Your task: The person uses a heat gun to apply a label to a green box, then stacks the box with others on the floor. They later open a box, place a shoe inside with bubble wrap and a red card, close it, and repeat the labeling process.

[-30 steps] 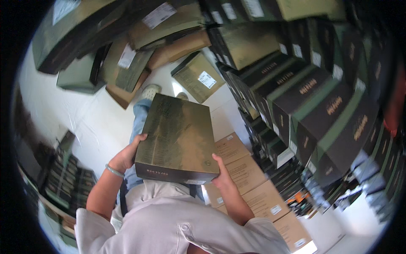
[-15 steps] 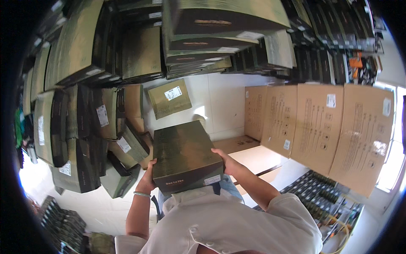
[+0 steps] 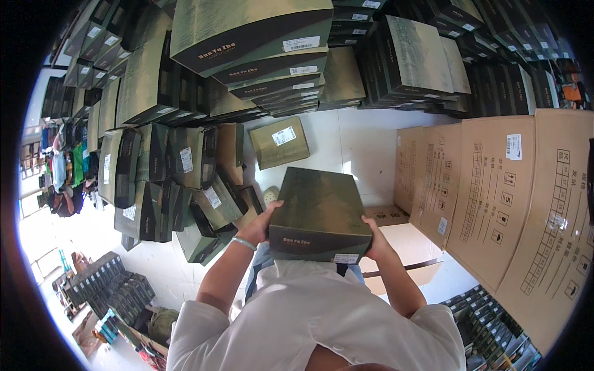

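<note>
A dark green shoebox-style carton (image 3: 318,204) with a brownish smear on its lid is held level in front of my body. My left hand (image 3: 265,224) grips its left side, thumb near the top edge; a pale bracelet circles that wrist. On the opposite side, my right hand (image 3: 375,240) clasps the box near its front corner. A small white label shows at the lower right of the front face. Beyond it on the floor lies an olive box (image 3: 278,143) with a white label.
Tall stacks of similar boxes (image 3: 253,37) stand ahead. Tumbled boxes (image 3: 210,195) lie to my left. Large brown cartons (image 3: 495,185) line the right, with an open carton (image 3: 402,247) by my right forearm. A pale clog (image 3: 270,195) shows on the tiled floor (image 3: 365,142).
The view has swung left, so surroundings sit further right in the picture. Both hands still hold the box, now more level and squarely in front of me.
</note>
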The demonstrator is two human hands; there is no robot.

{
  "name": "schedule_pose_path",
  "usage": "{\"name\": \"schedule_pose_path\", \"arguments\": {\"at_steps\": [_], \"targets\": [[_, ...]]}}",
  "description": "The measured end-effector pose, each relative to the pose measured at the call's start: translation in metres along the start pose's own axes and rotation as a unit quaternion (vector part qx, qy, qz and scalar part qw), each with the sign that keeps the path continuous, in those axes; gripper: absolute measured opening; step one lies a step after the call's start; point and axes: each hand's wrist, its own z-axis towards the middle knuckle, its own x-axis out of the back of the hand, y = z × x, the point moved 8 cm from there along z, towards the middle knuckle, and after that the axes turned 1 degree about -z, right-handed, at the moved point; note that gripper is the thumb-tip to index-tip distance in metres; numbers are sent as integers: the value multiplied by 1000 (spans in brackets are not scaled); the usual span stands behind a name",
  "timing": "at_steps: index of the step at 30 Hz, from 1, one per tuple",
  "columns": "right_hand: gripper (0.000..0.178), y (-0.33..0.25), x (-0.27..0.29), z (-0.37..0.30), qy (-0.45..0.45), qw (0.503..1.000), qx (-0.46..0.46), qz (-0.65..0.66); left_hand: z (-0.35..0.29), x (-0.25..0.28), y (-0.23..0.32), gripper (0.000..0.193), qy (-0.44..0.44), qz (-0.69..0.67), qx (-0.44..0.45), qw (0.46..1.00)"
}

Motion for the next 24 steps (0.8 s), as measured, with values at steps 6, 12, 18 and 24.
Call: {"name": "schedule_pose_path", "arguments": {"at_steps": [6, 12, 18, 24], "targets": [[67, -44, 50, -42, -1, 990, 141, 26, -18, -102, 18, 64, -78, 80, -50, 993], [70, -111, 35, -167, 39, 914, 403, 0, -100, -204, 91, 86, -188, 260, -321, 891], [67, -220, -72, -275, -22, 786, 617, -18, -253, -230, 182, 80, -300, 112, -497, 806], [56, -332, -270, -295, -123, 763, 630, -81, -263, -131, 210, 61, -118, 77, -541, 829]]}}
